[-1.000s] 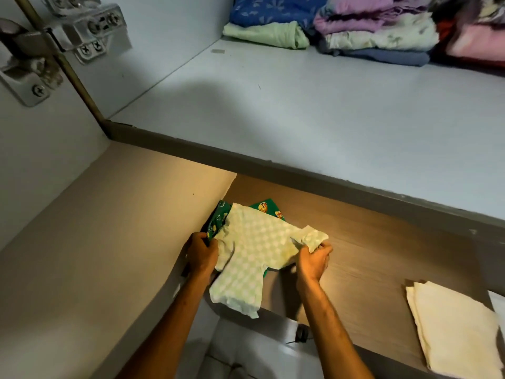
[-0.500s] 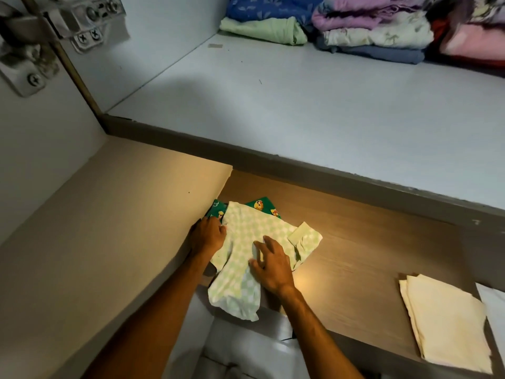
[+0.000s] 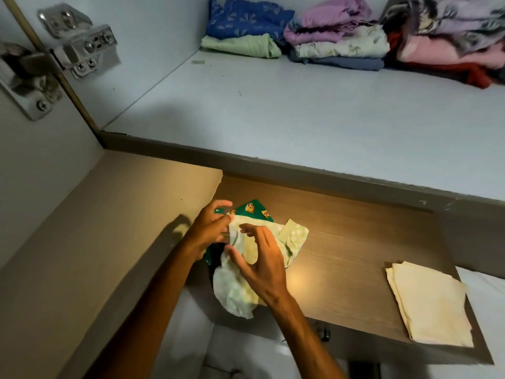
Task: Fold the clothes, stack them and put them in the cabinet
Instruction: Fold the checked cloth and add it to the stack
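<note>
Pale green checked garment [image 3: 284, 239] lies on green printed cloth [image 3: 252, 207], near-left of wooden shelf [image 3: 355, 242], building the stack. Left hand [image 3: 207, 231] pinches its far-left edge; right hand [image 3: 262, 263] hovers spread, gripping nothing, likely to flatten. Folded clothes [image 3: 338, 42] far right.

The green printed garment [image 3: 252, 207] shows only at its far corner and a strip at the shelf's left edge; the pale checked garment [image 3: 293, 236] and both hands cover the rest. The left hand [image 3: 207, 228] is motion-blurred, so its grip is unclear. The picture's edges crop the grey patterned cloth [image 3: 470, 20] and the hinge [image 3: 24, 80].
</note>
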